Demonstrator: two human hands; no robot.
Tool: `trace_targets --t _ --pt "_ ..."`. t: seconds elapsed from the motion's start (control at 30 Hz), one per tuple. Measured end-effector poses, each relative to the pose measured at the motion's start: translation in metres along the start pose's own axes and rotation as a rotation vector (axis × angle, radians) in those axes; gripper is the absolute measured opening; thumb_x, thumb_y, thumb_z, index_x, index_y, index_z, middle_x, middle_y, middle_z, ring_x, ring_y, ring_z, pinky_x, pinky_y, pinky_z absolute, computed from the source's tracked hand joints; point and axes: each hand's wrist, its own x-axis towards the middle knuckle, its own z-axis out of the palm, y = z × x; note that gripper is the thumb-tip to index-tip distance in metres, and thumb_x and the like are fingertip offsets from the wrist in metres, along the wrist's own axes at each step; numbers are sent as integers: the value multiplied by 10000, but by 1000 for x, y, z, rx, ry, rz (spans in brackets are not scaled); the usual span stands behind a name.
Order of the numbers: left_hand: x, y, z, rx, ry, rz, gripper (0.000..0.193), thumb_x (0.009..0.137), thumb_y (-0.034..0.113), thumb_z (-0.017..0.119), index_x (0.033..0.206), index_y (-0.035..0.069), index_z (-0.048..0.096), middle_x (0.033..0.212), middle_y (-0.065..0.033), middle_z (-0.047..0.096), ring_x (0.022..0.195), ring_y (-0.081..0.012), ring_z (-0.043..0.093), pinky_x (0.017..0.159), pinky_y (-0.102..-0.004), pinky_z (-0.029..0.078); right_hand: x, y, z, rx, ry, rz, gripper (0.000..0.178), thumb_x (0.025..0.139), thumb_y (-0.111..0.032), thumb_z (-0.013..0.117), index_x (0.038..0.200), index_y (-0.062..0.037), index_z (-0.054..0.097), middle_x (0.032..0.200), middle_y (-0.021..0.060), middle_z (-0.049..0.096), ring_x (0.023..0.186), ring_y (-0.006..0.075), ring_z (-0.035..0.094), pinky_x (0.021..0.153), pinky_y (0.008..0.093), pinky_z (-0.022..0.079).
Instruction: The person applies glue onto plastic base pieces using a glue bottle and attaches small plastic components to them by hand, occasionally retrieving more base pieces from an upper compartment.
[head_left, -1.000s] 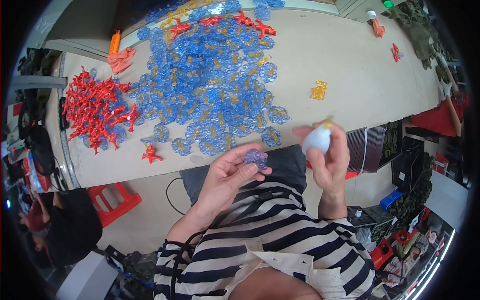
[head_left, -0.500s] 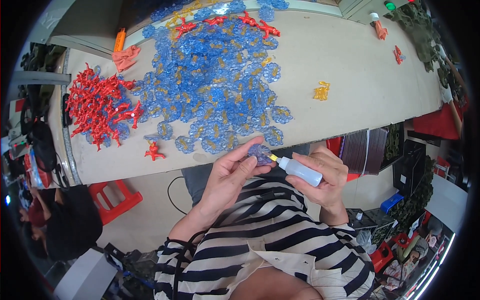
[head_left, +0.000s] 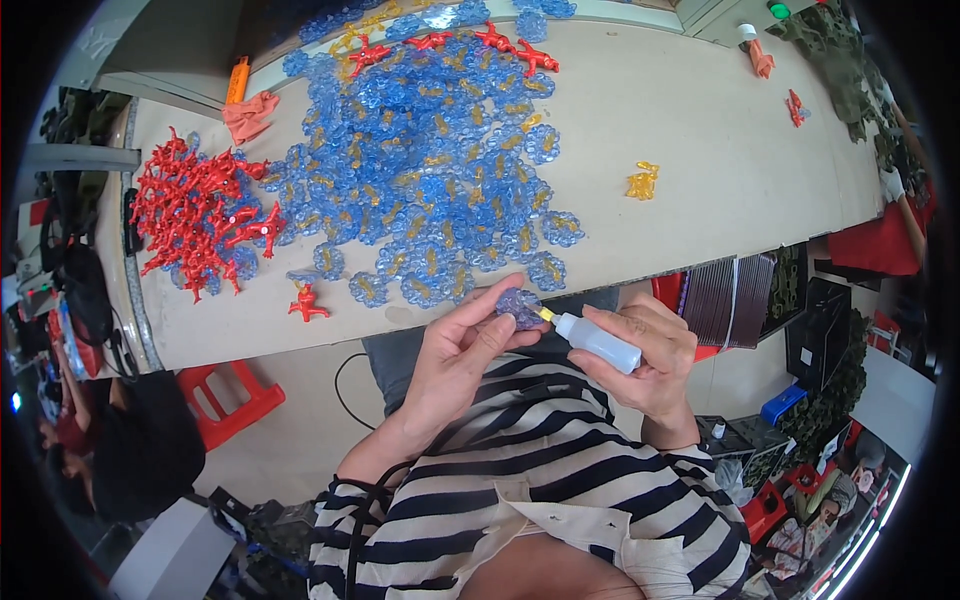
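Observation:
Just off the table's near edge, my left hand [head_left: 458, 350] pinches a translucent blue, bumpy plastic piece [head_left: 517, 308] between thumb and fingers. My right hand [head_left: 650, 355] is closed around a small white squeeze bottle [head_left: 603, 343], tilted toward the left. The bottle's yellow tip [head_left: 544, 314] meets the face of the blue piece. Beyond my hands lies a broad heap of similar blue pieces [head_left: 400, 150], many with yellow parts in them. A pile of red plastic figures [head_left: 190, 215] is at the left, and one red figure [head_left: 308, 302] lies apart near the front edge.
On the pale table [head_left: 700, 130] lies a yellow figure [head_left: 642, 181] to the right of the heap. An orange bottle [head_left: 238, 80] and a pink cloth [head_left: 250, 117] sit at the back left. A red stool [head_left: 235, 400] stands below left. Other people are at both sides.
Both hands stay nearly in place. The bottle has shifted very slightly to the left, its tip still at the blue piece.

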Motion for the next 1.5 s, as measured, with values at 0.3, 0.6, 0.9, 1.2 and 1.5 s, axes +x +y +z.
trace_targets --t 0.3,0.6,0.9,1.2,1.5 --pt "1 1 2 53 22 35 354 927 22 447 1278 -21 439 1167 -99 475 1011 -196 577 909 -288 477 0 5 -7 44 48 81 368 611 -34 774 953 23 649 724 103 633 581 174 555 534 249 432" --pt "1 2 5 94 -9 -63 326 923 40 467 1236 -50 474 1085 -108 535 955 -200 600 849 -279 495 39 54 8 -57 281 195 295 744 -32 674 1032 -21 613 941 95 631 816 172 592 737 263 460" --pt "3 2 3 131 -5 -77 319 912 37 490 1221 -43 498 1059 -99 546 861 -158 589 753 -251 493 50 53 17 -10 224 235 301 743 -46 689 1031 -13 606 918 123 626 828 218 614 705 298 491" --pt "8 -1 3 159 -14 -56 322 910 61 491 1203 -71 495 1071 -170 584 826 -189 607 699 -282 509 36 70 -17 -247 316 461 137 740 -37 671 867 5 644 778 112 605 705 232 586 646 315 474" --pt "7 1 3 140 -32 -79 310 913 48 496 1209 -40 510 1065 -100 543 849 -152 592 731 -244 489 44 62 -13 -283 176 435 170 721 -48 690 879 1 653 817 113 604 793 237 593 693 325 485"
